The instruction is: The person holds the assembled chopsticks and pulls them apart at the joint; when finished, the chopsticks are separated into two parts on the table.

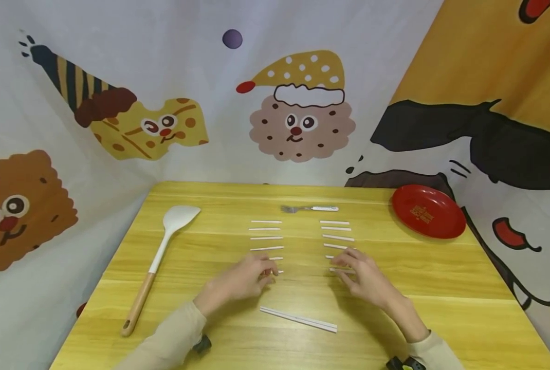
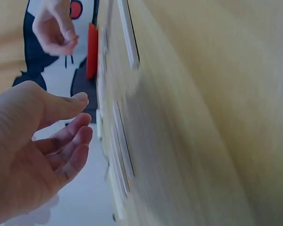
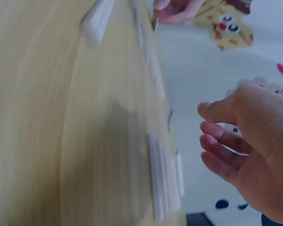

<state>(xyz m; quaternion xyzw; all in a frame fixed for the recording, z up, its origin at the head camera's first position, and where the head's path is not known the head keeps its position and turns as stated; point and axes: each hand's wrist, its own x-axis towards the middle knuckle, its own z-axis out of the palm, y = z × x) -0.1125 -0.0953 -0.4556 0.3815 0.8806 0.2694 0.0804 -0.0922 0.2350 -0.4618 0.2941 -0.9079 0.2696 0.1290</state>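
Observation:
Thin white sticks lie on the table in two columns, a left column (image 1: pixel 266 238) and a right column (image 1: pixel 337 238), each of several roughly parallel sticks. My left hand (image 1: pixel 249 277) hovers over the near end of the left column, fingers loosely bent and holding nothing. Over the near end of the right column is my right hand (image 1: pixel 365 275), also with nothing in its relaxed fingers. In the wrist views, thumb and fingertips stand apart on both the left hand (image 2: pixel 47 136) and the right hand (image 3: pixel 245 146). Longer white sticks (image 1: pixel 298 319) lie side by side, nearer the front.
A fork (image 1: pixel 309 208) with a white handle lies behind the columns. On the left is a white spatula (image 1: pixel 164 246) with a wooden handle. A red plate (image 1: pixel 427 211) sits at the back right. Behind the wooden table (image 1: pixel 441 277) hangs a cartoon-printed cloth (image 1: pixel 201 67).

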